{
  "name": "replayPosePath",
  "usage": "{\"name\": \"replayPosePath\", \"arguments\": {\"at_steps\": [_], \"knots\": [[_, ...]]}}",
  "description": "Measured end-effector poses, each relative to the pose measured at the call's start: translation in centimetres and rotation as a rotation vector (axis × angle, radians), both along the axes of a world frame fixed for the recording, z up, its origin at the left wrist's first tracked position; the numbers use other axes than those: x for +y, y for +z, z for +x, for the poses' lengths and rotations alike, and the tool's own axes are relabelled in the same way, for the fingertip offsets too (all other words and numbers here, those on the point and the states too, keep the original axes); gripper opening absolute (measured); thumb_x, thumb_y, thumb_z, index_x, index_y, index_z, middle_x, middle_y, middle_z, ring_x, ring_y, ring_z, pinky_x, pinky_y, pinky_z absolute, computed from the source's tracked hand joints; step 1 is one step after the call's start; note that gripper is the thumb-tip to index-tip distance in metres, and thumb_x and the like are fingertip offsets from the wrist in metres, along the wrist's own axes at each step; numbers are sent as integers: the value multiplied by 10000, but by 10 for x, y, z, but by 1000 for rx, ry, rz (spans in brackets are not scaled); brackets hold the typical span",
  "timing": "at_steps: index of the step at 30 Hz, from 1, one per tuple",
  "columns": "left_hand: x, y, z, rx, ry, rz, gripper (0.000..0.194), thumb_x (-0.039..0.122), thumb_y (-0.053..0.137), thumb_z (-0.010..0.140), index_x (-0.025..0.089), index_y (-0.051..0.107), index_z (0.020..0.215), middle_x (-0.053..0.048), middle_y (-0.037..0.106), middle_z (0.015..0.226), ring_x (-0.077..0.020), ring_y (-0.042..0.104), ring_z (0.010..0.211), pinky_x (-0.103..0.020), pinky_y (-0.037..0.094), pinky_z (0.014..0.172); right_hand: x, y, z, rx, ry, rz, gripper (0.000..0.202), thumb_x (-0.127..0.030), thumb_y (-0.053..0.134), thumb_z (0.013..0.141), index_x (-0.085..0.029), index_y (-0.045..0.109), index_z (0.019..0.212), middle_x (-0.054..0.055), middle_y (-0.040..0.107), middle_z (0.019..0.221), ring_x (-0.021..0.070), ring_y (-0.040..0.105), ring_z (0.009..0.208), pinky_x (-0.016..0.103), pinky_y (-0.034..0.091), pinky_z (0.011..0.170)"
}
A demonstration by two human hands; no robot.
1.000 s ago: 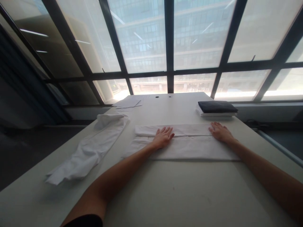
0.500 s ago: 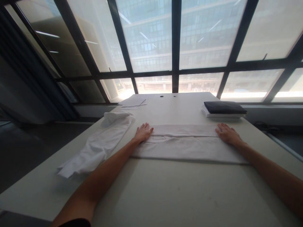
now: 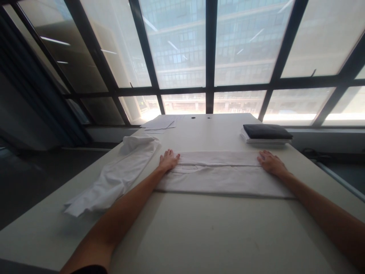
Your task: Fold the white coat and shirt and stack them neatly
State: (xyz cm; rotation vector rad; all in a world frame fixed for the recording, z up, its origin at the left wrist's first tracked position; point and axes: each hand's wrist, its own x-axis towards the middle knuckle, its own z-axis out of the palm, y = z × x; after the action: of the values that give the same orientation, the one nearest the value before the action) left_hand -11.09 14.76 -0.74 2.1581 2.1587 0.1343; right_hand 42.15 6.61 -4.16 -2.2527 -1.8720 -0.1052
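A white garment point(image 3: 222, 179), folded into a long flat band, lies crosswise on the white table point(image 3: 199, 232). On its left end rests my left hand point(image 3: 169, 160), palm down with the fingers spread. My right hand point(image 3: 271, 162) lies flat on the right end, fingers stretched out. Neither hand grips the cloth. A lengthwise fold line runs between the two hands, with a slight pucker near the left one. Left of my left forearm lies a second white garment point(image 3: 114, 179), loose and wrinkled, reaching toward the table's left edge.
At the back right sits a folded stack with a dark cloth point(image 3: 266, 131) on top of white ones. Sheets of paper point(image 3: 159, 122) lie at the back left. Tall windows point(image 3: 182, 45) with dark frames stand beyond the table, and a curtain point(image 3: 37, 83) hangs at the left.
The view has shifted slightly, moving most things a little left in the picture. Both hands still lie on the ends of the folded garment.
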Motion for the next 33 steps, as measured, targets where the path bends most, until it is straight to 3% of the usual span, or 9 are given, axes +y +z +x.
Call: {"name": "replayPosePath", "arguments": {"at_steps": [15, 18, 22, 25, 28, 33], "knots": [[-16, 9, 4, 8, -12, 33, 658, 507, 176, 1006, 124, 320, 1521, -170, 233, 1613, -335, 227, 1480, -588, 222, 1157, 0, 1, 0, 3, -3, 3, 534, -400, 314, 981, -126, 524, 1388, 170, 457, 1499, 300, 384, 1405, 480, 314, 1134], [-23, 15, 8, 77, -32, 134, 649, 486, 183, 1010, 114, 333, 1520, -174, 263, 1603, -357, 207, 1483, -611, 181, 1162, 0, 1, 0, 0, 1, 16, 524, -399, 319, 979, -135, 539, 1375, 168, 473, 1487, 304, 392, 1400, 483, 323, 1128], [-37, 24, 29, 141, -162, 318, 631, 460, 226, 1011, 109, 332, 1525, -153, 272, 1604, -314, 155, 1505, -528, 84, 1211, -1, 2, -1, 1, -7, 20, 514, -397, 323, 978, -155, 543, 1375, 155, 483, 1480, 300, 400, 1396, 470, 328, 1127], [-52, 23, 56, 69, -334, 221, 631, 497, 214, 1015, 158, 315, 1537, -116, 292, 1602, -278, 195, 1500, -479, 139, 1211, -1, 2, -2, -2, 5, 28, 515, -388, 323, 977, -146, 542, 1376, 162, 487, 1475, 306, 402, 1393, 474, 327, 1128], [-69, 13, 79, -12, -518, 96, 647, 547, 201, 1014, 191, 294, 1547, -89, 266, 1614, -258, 185, 1505, -466, 163, 1209, -1, 2, -1, -2, 8, 28, 517, -386, 325, 977, -139, 542, 1375, 167, 482, 1478, 306, 396, 1397, 478, 320, 1133], [-79, 0, 87, -42, -597, 42, 662, 584, 198, 1007, 218, 295, 1550, -63, 230, 1627, -245, 157, 1512, -465, 126, 1220, -1, 2, 0, -2, 12, 18, 527, -384, 328, 976, -115, 540, 1376, 184, 471, 1483, 304, 417, 1380, 479, 320, 1130]]}}
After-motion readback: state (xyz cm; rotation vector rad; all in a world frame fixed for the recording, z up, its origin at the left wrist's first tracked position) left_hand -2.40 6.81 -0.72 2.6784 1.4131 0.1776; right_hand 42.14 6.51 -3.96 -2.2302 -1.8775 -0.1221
